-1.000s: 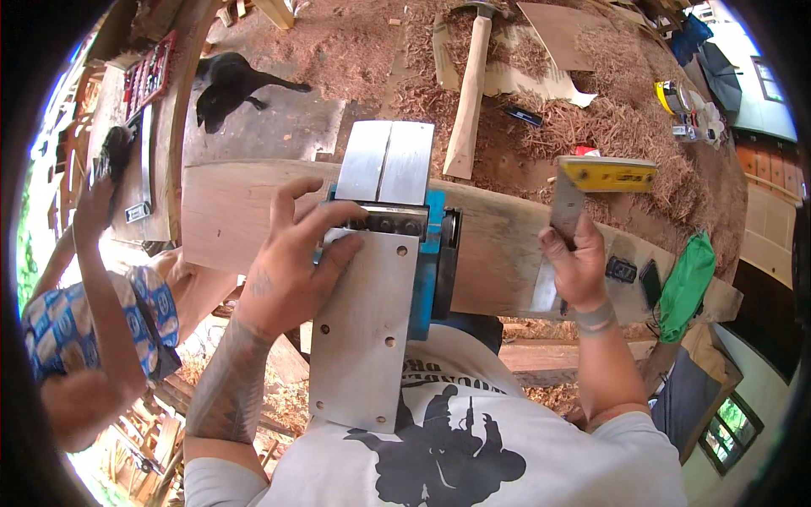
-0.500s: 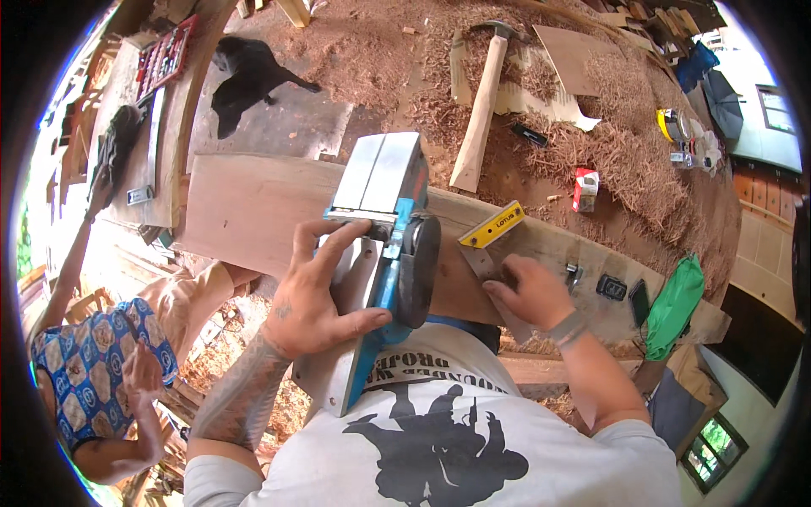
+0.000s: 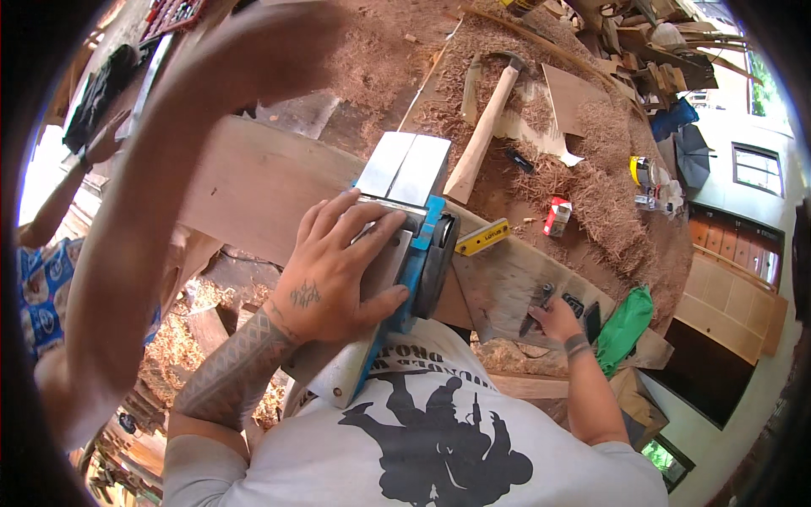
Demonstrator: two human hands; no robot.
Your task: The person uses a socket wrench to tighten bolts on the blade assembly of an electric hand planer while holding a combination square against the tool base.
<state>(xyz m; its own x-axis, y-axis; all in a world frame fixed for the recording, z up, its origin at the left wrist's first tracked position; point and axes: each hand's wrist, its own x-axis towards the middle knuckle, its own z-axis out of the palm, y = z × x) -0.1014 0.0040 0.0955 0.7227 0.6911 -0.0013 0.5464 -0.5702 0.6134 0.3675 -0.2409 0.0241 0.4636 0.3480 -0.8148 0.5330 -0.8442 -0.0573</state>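
A blue electric planer lies sole up against my shirt, its silver sole plates facing me. My left hand grips it, fingers across the plate near the cutter slot and thumb along the blue side. Over on the wooden board to the right, my right hand is closed on a small dark metal tool whose exact kind I cannot make out. A try square with a yellow stock rests on the board between the planer and my right hand.
Another person's blurred arm crosses the left side. The long board spans in front of me. A green bag hangs at its right end. Beyond lie a hammer, a red and white box and wood shavings.
My right hand has gone from beside the try square rightward to the small metal tool. Another person's arm has swept in at the left. The view has shifted to the right.
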